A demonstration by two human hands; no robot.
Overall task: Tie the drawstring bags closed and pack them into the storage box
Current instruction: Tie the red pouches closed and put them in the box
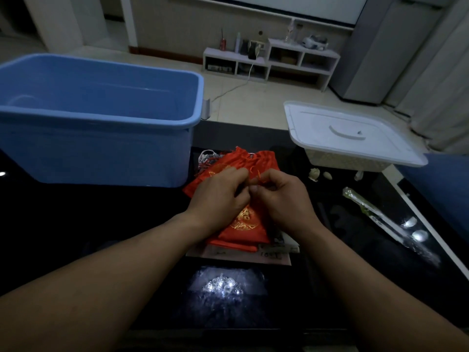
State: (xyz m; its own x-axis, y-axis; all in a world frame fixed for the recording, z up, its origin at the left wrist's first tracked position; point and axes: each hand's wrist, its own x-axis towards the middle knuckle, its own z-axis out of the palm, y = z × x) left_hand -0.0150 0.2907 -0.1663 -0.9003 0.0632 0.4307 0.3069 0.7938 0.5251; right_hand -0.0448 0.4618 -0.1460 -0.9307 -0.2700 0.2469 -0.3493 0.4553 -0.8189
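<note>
A pile of red drawstring bags (243,224) with gold embroidery lies on the dark table in front of me. My left hand (218,196) and my right hand (281,196) meet over the top bag, and each pinches its thin orange drawstring (253,171) between curled fingers. The bag's neck is hidden under my fingers. More red cloth (261,158) shows behind my hands. A big blue storage box (101,118) stands open at the left, and what I see of its inside holds nothing.
A white lid (350,130) rests on a cream basket at the right. Small pale bits (314,174) and a clear wrapped stick (368,207) lie on the right of the table. Papers (276,255) stick out under the bags. White cord (205,156) lies beside the box.
</note>
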